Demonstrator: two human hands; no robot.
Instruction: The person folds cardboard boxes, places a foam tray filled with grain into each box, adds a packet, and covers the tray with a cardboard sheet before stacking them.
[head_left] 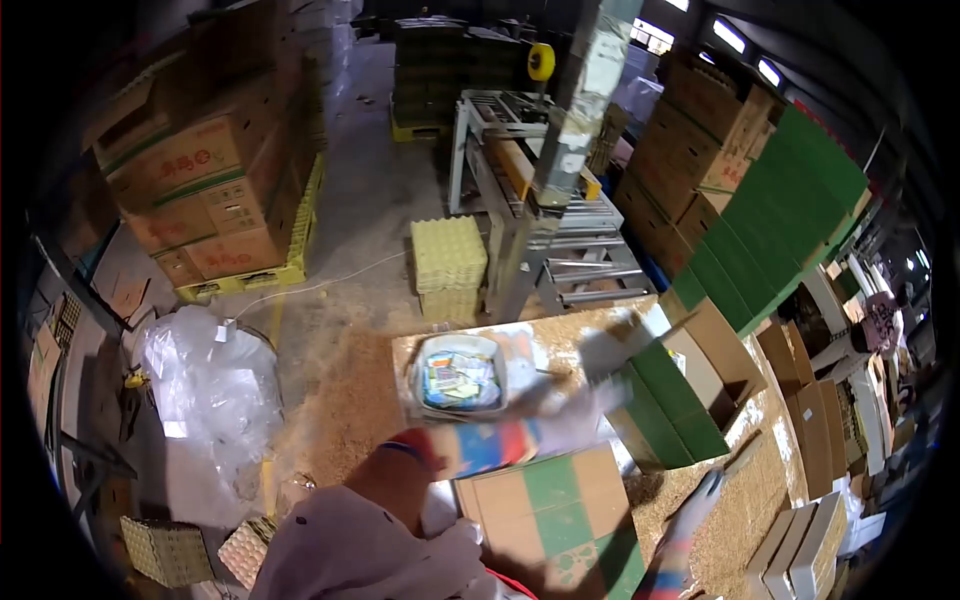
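My left hand [590,400], smeared by motion, reaches right across the table, beside an open cardboard box [675,405] with a green stripe; its fingers cannot be made out. The sleeve cuff on that arm is striped red and blue. At the lower right, my right hand [700,495] looks gloved and closed, with a thin elongated object [742,454] at its fingertips, too unclear to name. Flat cardboard [545,505] with a green band lies between my arms. A white tub [460,373] of small colourful packets stands left of my left hand.
The table [780,440] is strewn with brown crumbs. Yellow egg trays [448,255] are stacked beyond it, near a post [575,130] and a roller conveyor [590,240]. Stacked cartons [205,190] and plastic wrap [210,380] are at left. A green-striped cardboard stack [775,220] leans at right.
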